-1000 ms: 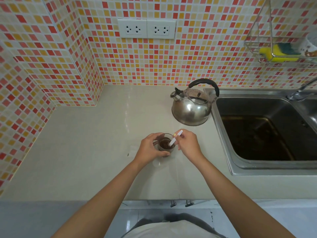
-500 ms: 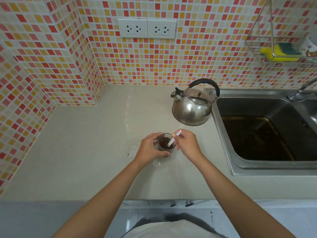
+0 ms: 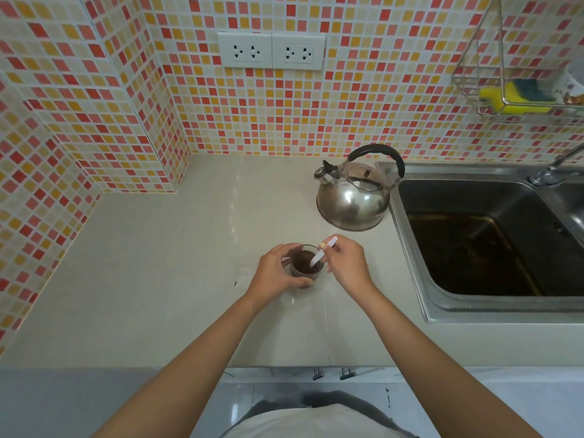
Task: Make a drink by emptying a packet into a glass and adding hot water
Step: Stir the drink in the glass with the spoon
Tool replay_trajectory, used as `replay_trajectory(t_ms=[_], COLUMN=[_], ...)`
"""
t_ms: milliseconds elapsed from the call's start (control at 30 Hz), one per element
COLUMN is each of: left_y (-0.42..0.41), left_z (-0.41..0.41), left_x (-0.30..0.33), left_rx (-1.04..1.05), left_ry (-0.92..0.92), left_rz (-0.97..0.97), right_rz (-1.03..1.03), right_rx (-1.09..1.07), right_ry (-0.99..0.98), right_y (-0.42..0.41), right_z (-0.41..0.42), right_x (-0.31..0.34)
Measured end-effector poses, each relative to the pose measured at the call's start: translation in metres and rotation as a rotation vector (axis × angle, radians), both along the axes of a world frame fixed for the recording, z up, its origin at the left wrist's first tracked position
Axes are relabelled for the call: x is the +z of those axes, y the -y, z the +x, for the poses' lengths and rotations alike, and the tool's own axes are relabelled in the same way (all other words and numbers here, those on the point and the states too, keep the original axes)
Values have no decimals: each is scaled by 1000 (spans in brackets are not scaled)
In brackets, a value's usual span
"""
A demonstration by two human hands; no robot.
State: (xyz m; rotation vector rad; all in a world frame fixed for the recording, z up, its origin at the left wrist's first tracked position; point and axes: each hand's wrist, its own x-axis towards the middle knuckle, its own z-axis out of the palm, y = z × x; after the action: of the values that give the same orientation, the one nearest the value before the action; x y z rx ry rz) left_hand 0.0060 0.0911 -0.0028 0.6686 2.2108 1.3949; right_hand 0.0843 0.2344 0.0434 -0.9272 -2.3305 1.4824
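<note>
- A small glass [image 3: 306, 263] of dark brown liquid is seen standing on the pale desk [image 3: 158, 263], near the front edge and well apart from the sink [image 3: 493, 248].
- The glass is wrapped by the left hand [image 3: 278, 273], whose fingers are curled closed around its wall, so it is steadied against tipping.
- A slim white packet [image 3: 323, 252] is pinched between the closed fingertips of the right hand [image 3: 346, 267], its lower end dipped into the drink, apparently being used as a stirrer.
- The stirring is judged best done in small, slow circles kept clear of the rim, so that hot liquid is not slopped onto the fingers.
- The steel kettle [image 3: 354, 200] is left standing behind the glass, beside the sink.
</note>
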Motion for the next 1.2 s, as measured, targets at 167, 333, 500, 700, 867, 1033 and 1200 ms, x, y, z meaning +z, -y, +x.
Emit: replay_trajectory(t_ms=[167, 333, 500, 700, 867, 1033, 1200], left_y=[0, 0, 0, -1, 0, 0, 0], left_z=[0, 1, 1, 1, 1, 1, 1], left_x=[1, 1, 2, 2, 1, 1, 1], left_rx=[1, 6, 4, 10, 22, 20, 10], left_ry=[2, 7, 10, 13, 30, 42, 14], left_rz=[14, 10, 13, 9, 19, 34, 28], right_rz=[-16, -13, -11, -163, -242, -144, 108], right_rx=[34, 7, -21, -93, -154, -115, 158], right_ry=[11, 17, -14, -12, -113, -216, -132], right_y=[2, 0, 2, -2, -6, -6, -5], right_z=[-1, -1, 1, 0, 3, 4, 2], right_x=[3, 2, 0, 7, 16, 27, 27])
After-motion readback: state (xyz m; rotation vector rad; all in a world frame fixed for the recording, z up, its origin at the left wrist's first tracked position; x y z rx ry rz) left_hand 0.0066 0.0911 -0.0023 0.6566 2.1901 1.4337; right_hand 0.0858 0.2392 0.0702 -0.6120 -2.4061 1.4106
